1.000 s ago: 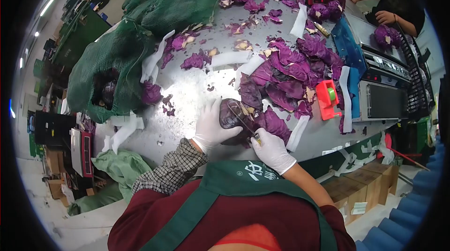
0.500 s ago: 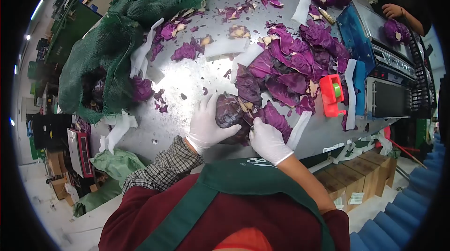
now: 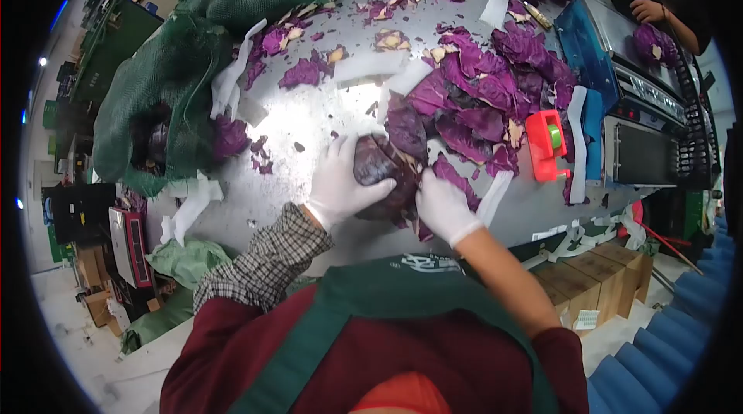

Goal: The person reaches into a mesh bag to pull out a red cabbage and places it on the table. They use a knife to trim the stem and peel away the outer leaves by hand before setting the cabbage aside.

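A dark red cabbage point(image 3: 374, 160) rests on the metal table point(image 3: 302, 128) in front of me, some of its outer leaves loosened on the right. My left hand point(image 3: 338, 188), in a white glove, grips its left side, with the thumb across the front. My right hand point(image 3: 446, 207), gloved too, is closed against the cabbage's right side; whatever its fingers hold is hidden. A heap of loose purple leaves point(image 3: 472, 116) lies just beyond that hand.
Green mesh sacks point(image 3: 174, 81) with cabbages lie on the left. A red tape dispenser point(image 3: 546, 145), white strips point(image 3: 496, 196) and a blue-sided machine point(image 3: 584, 42) are on the right. Another person's hand point(image 3: 648, 11) is near a cabbage point(image 3: 655, 46) at far right.
The cabbage has turned or tilted slightly under my left hand. My right hand has shifted a little up and to the right along its side.
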